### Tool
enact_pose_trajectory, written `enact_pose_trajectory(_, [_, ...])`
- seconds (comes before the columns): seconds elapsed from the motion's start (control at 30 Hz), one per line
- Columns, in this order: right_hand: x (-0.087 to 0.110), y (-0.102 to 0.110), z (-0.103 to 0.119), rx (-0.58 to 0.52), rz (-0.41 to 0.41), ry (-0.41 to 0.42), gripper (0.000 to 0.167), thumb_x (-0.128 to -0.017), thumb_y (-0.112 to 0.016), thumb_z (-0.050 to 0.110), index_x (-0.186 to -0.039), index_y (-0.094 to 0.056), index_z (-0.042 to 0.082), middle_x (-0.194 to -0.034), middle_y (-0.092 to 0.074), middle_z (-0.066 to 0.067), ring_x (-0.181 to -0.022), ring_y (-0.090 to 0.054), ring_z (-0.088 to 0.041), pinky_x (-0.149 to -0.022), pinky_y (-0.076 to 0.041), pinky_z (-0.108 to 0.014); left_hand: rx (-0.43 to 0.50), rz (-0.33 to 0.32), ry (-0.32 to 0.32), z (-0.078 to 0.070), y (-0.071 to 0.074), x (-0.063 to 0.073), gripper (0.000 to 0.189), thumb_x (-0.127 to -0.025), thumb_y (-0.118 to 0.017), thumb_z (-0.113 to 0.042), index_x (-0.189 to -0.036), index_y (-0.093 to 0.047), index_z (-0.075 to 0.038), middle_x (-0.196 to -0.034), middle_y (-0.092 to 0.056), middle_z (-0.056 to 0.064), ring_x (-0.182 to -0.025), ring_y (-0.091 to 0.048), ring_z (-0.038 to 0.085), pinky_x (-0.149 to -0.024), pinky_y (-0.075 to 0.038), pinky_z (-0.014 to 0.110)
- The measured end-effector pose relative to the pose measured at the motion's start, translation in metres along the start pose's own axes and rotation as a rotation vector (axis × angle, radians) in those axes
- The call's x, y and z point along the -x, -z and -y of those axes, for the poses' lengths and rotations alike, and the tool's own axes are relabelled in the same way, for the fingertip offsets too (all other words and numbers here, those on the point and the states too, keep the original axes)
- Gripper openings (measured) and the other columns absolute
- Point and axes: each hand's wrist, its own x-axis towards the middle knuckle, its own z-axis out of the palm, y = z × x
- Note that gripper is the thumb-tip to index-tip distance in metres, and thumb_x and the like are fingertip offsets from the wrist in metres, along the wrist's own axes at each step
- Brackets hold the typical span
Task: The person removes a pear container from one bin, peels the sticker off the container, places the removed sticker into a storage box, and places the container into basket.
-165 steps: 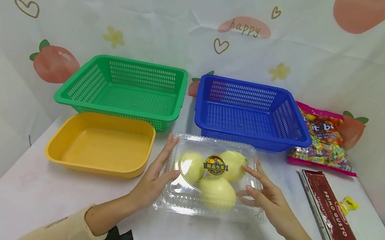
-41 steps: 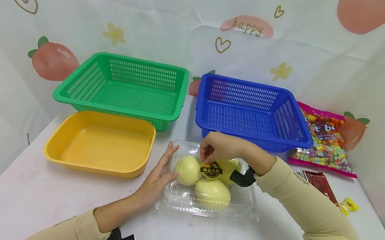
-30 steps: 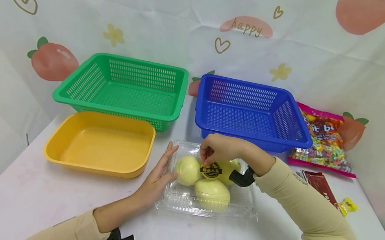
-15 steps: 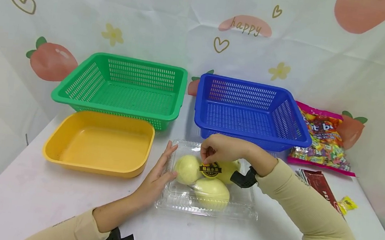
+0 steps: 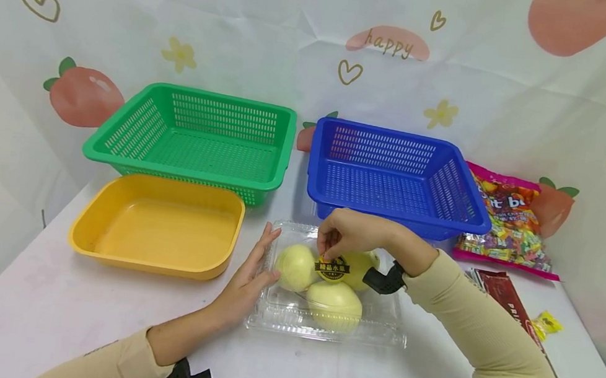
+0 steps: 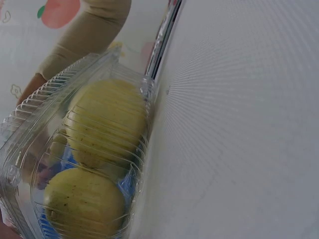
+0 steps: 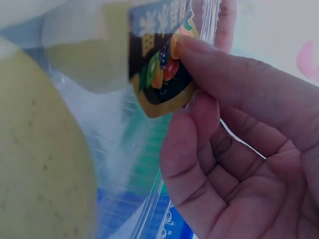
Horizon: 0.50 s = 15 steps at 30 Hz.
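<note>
A clear plastic clamshell box (image 5: 383,323) lies on the table with 3 pale yellow-green fruits (image 5: 334,305) inside, perhaps melons or pomelos. My left hand (image 5: 243,285) rests along the box's left side, its fingers extended. From above, my right hand (image 5: 351,232) reaches over the lid and pinches the far edge of the black-and-gold sticker (image 5: 331,271). In the right wrist view, thumb and forefinger hold the sticker's fruit-printed end (image 7: 162,74). How far it has come off the lid is hard to tell. Two fruits (image 6: 107,122) show through the box wall in the left wrist view.
Behind the box stand a green basket (image 5: 276,180) and a blue basket (image 5: 400,219). A yellow tub (image 5: 159,266) is at left. On the right are a candy bag (image 5: 512,225), a wrapped candy (image 5: 547,325) and a red spaghetti pack (image 5: 509,297), partly hidden by the right sleeve.
Since the oldest frame, my right hand has left the box's right side and taken hold of the sticker. The box shifted slightly left. Over the last second almost nothing moved.
</note>
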Motion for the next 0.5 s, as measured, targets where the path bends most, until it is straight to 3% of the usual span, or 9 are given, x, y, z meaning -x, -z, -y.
enact_pose_trajectory(0.5, [0.0032,-0.0045,-0.0039,-0.035,-0.029,-0.02,0.007,-0.082,-0.069,0.007,-0.076,-0.065,0.005,-0.07,-0.06,0.004,-0.063,-0.05,-0.004,-0.059,-0.047,-0.017,-0.02,0.0,0.001,0.0008,0.0,0.0006,0.066,-0.092,-0.041,-0.002,-0.15,-0.014,-0.017,-0.158,0.009,0.001,-0.146,0.006,0.026,-0.116,-0.003,0.054])
